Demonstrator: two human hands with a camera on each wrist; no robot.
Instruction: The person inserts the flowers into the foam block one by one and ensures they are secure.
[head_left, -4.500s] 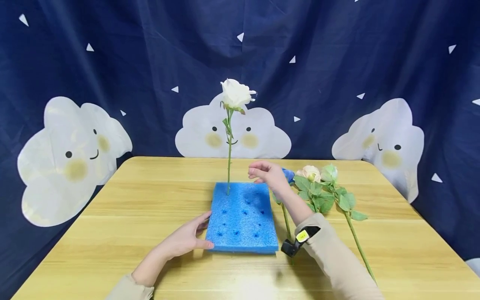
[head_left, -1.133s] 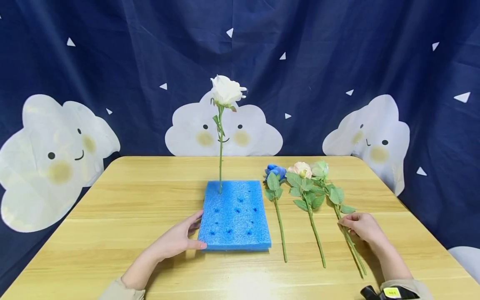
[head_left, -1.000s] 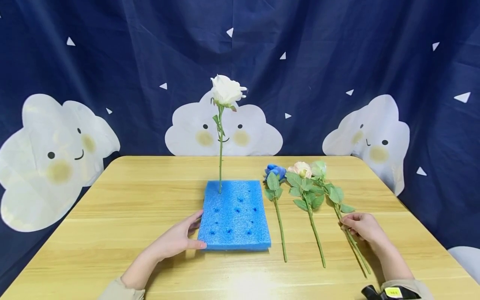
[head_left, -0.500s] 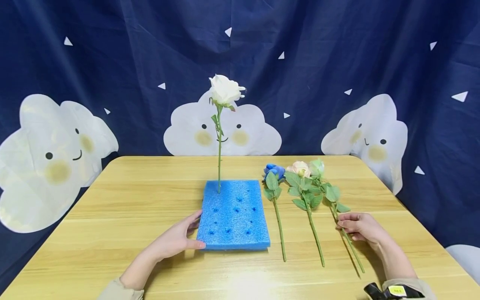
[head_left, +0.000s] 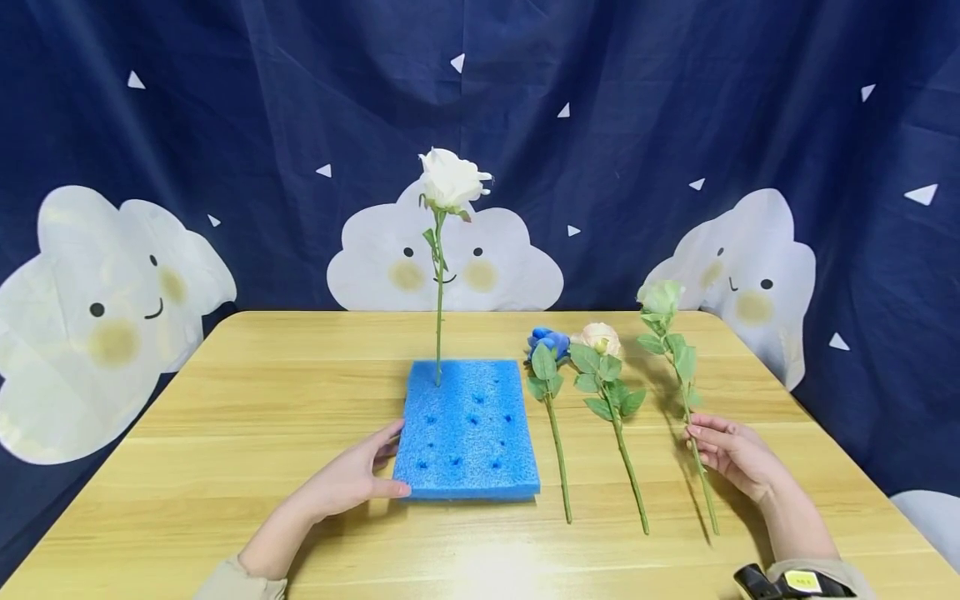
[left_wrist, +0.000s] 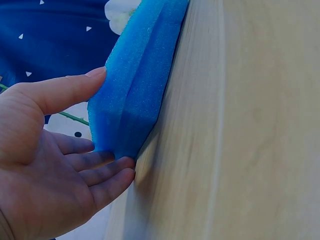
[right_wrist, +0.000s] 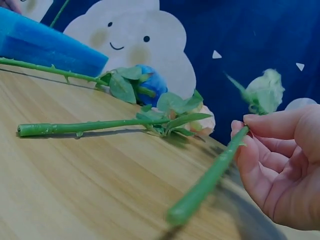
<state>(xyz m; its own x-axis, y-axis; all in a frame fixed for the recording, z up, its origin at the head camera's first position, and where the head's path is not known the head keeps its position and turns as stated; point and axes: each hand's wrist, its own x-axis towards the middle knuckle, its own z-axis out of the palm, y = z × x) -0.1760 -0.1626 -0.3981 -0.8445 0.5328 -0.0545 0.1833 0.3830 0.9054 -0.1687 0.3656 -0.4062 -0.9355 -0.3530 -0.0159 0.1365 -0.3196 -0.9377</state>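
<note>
A blue foam block with several holes lies on the table, a white rose upright in its far left part. My left hand rests against its near left corner; in the left wrist view the thumb touches the upper edge and the fairly straight fingers lie along the side. My right hand pinches the stem of a pale green rose between thumb and fingers. In the right wrist view its cut stem end points down toward the camera, the bloom beyond the hand.
Between the block and my right hand lie a blue rose and a cream-pink rose, stems toward me. The wooden table ends at a dark blue curtain with smiling clouds.
My right hand has gone from above the block to the green rose and picked it up; its bloom has risen and swung right, off the cream-pink one. The left hand stays at the block.
</note>
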